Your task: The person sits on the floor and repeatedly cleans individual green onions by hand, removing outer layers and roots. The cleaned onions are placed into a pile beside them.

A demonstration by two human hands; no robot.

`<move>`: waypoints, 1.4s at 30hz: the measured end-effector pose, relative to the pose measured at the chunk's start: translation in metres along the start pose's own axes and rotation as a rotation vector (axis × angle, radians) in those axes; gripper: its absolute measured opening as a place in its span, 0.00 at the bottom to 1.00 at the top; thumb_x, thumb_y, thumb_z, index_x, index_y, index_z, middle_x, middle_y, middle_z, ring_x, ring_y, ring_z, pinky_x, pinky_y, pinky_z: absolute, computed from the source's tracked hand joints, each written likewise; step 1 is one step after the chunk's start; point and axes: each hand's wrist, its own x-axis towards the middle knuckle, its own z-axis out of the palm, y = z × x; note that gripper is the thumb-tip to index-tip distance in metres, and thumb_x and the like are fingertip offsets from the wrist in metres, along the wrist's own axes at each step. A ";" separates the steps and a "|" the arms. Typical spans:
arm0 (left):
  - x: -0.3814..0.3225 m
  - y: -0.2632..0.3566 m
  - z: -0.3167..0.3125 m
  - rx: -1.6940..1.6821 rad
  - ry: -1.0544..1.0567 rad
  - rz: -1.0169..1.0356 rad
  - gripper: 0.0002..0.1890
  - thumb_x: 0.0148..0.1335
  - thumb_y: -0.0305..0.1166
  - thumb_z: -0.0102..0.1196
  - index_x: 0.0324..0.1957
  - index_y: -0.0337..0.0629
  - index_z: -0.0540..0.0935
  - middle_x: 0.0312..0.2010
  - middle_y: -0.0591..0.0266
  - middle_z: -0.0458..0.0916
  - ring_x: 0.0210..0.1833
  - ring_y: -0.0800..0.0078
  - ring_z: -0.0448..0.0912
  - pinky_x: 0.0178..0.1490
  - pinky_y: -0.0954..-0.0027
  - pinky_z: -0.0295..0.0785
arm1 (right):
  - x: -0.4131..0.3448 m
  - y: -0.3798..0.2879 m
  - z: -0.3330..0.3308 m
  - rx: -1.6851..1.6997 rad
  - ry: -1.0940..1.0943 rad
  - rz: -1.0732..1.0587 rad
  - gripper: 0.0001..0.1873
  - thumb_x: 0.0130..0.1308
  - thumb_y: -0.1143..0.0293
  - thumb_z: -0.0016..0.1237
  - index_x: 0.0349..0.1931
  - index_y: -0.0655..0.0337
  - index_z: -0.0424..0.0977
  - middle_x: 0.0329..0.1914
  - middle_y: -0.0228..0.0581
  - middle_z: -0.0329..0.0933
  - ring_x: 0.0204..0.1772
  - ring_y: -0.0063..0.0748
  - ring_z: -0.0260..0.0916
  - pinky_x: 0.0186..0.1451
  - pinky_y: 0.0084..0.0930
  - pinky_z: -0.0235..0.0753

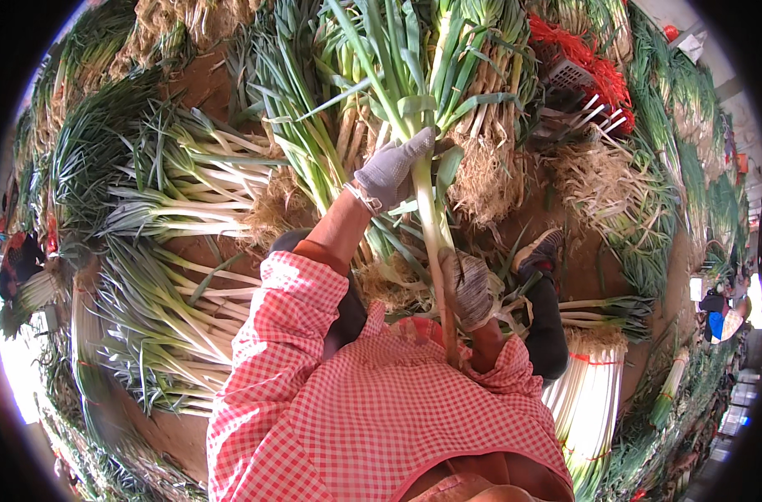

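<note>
My left hand (393,166), in a pale grey knitted glove, is wrapped around the upper part of a long green onion (426,194). The onion's green leaves fan out above the hand, and its pale stalk slopes down towards my checked apron. My right hand (468,288), in a soiled glove, is curled at the lower stalk with loose outer leaves about it; its fingertips are partly hidden. Beneath and beside the hands lie torn leaves and roots (387,282). A bunch of unpeeled onions with matted roots (487,182) lies just beyond.
White-stalked onions (211,210) lie in piles on the left. A tied bundle of onions (588,389) is by my right leg. At the upper right a plastic crate (569,75) holds red ties (597,63). My shoe (538,248) rests on brown ground. Other people (723,314) are farther off.
</note>
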 end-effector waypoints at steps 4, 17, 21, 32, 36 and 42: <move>-0.001 -0.004 -0.002 0.046 -0.155 0.048 0.27 0.65 0.46 0.52 0.60 0.40 0.67 0.52 0.58 0.75 0.53 0.60 0.75 0.56 0.57 0.72 | -0.018 0.012 0.017 0.950 -0.135 0.467 0.18 0.71 0.54 0.40 0.40 0.61 0.73 0.21 0.29 0.70 0.23 0.22 0.64 0.27 0.19 0.68; -0.002 0.033 -0.010 -0.009 0.117 0.249 0.32 0.56 0.46 0.62 0.59 0.47 0.67 0.51 0.55 0.77 0.51 0.49 0.76 0.49 0.45 0.73 | -0.059 0.094 -0.017 -0.565 -1.023 0.295 0.27 0.60 0.52 0.51 0.53 0.61 0.74 0.56 0.46 0.74 0.55 0.38 0.72 0.58 0.39 0.69; -0.006 0.048 -0.034 -0.017 0.224 0.284 0.19 0.62 0.44 0.57 0.49 0.44 0.74 0.44 0.61 0.81 0.40 0.61 0.79 0.41 0.54 0.77 | -0.096 0.162 -0.009 -0.972 -0.998 0.468 0.23 0.62 0.52 0.46 0.50 0.57 0.77 0.47 0.47 0.78 0.49 0.43 0.77 0.51 0.39 0.74; -0.004 0.046 -0.041 -0.103 0.354 0.397 0.13 0.65 0.37 0.54 0.45 0.42 0.71 0.41 0.55 0.78 0.39 0.59 0.79 0.43 0.49 0.79 | -0.063 0.112 -0.059 -0.590 -0.254 0.088 0.24 0.63 0.53 0.49 0.52 0.63 0.72 0.49 0.47 0.75 0.46 0.46 0.77 0.47 0.39 0.76; 0.005 0.026 -0.028 -0.057 0.348 0.288 0.11 0.65 0.38 0.54 0.43 0.42 0.73 0.35 0.59 0.80 0.31 0.69 0.78 0.38 0.62 0.80 | -0.014 0.009 -0.020 -0.192 -0.189 0.265 0.19 0.64 0.55 0.49 0.36 0.66 0.75 0.30 0.50 0.77 0.34 0.50 0.76 0.38 0.39 0.74; 0.003 0.013 -0.018 -0.052 0.163 0.164 0.17 0.63 0.38 0.57 0.48 0.39 0.71 0.37 0.55 0.80 0.30 0.69 0.79 0.29 0.67 0.79 | -0.035 -0.004 0.009 -0.068 -0.103 0.108 0.14 0.70 0.66 0.40 0.31 0.65 0.75 0.24 0.53 0.73 0.25 0.48 0.72 0.29 0.34 0.71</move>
